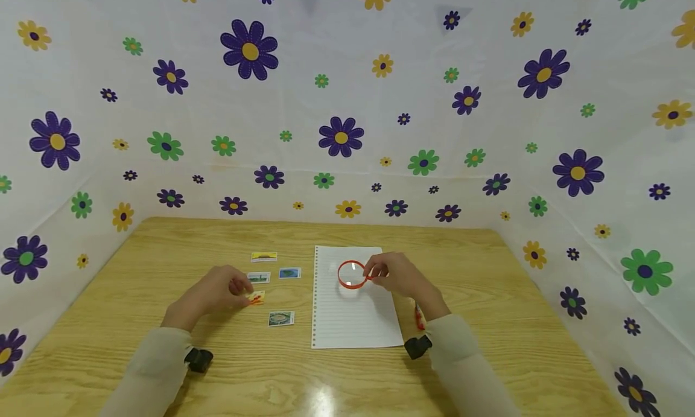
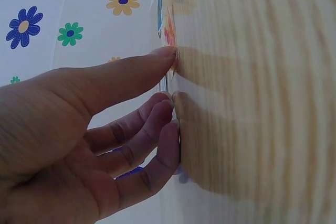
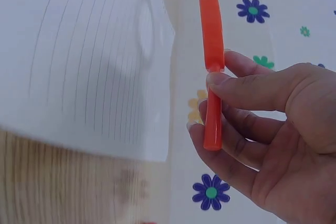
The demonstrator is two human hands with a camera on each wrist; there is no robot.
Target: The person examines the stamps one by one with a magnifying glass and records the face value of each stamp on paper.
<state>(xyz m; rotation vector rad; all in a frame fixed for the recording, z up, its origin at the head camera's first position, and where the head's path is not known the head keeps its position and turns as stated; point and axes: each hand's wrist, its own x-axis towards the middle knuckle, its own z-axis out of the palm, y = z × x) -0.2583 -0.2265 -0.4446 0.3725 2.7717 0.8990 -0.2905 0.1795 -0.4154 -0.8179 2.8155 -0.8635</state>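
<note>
My left hand [image 1: 222,289] is at the yellow and red stamp [image 1: 256,297], with the thumb tip and fingertips low at its left edge. The left wrist view shows the thumb [image 2: 142,69] on that stamp [image 2: 169,31], which appears nearly edge-on; the index finger is hidden behind the thumb. In my right hand [image 1: 393,273] is a red-rimmed magnifying glass [image 1: 352,286], its lens over the lined paper [image 1: 353,323]. Thumb and fingers pinch the red handle [image 3: 213,124] just below the rim in the right wrist view.
Several other stamps lie left of the paper: a yellow one [image 1: 263,257], a blue one [image 1: 290,273], a pale one [image 1: 260,277] and a green one [image 1: 281,318]. A small red item [image 1: 419,318] is partly hidden by the right wrist. Flowered cloth [image 1: 304,103] surrounds the wooden table [image 1: 244,375].
</note>
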